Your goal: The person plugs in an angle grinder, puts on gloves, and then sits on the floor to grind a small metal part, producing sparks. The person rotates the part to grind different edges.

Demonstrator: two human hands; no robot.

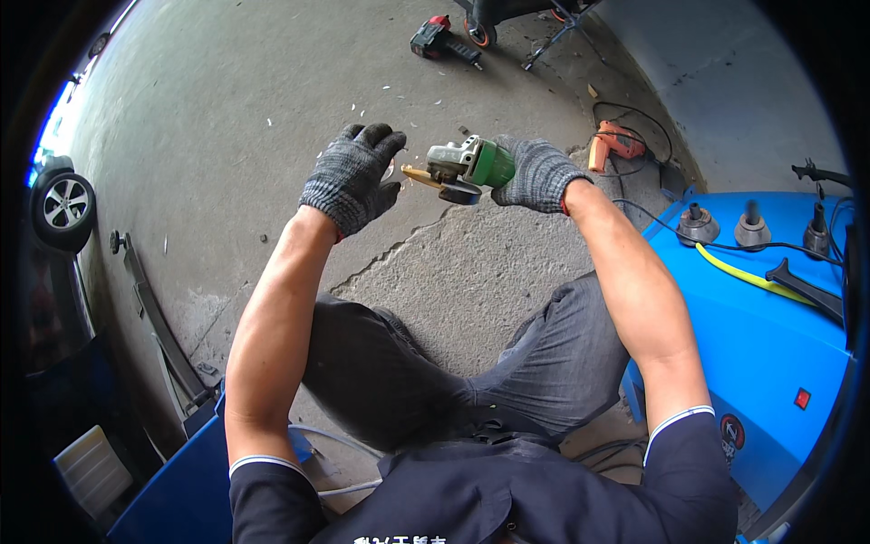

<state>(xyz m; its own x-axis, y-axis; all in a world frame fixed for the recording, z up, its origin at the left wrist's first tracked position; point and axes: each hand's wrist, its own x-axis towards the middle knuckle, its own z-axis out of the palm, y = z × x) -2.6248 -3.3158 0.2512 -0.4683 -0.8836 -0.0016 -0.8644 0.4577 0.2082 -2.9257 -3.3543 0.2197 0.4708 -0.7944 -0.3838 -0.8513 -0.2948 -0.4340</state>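
My right hand [539, 174], in a grey striped knit glove, is wrapped round the green body of an angle grinder [492, 163]. The grinder's metal head points left, with a dark disc [459, 193] under it and a tan, flat edge sticking out toward my other hand. Just left of the tool, my left hand [352, 177], gloved alike, is held up with its thumb and fingers apart. A small pale spot shows in the gap by its fingers; I cannot make out what it is. Both hands are out ahead of my bent knees, above the concrete floor.
An orange corded drill [614, 143] and a red-and-black cordless impact wrench [443, 42] lie on the floor. At right stands a blue machine [761, 335] bearing metal cones [697, 224] and a yellow hose [748, 275]. Long metal bars [159, 317] and a car wheel [65, 203] are at left.
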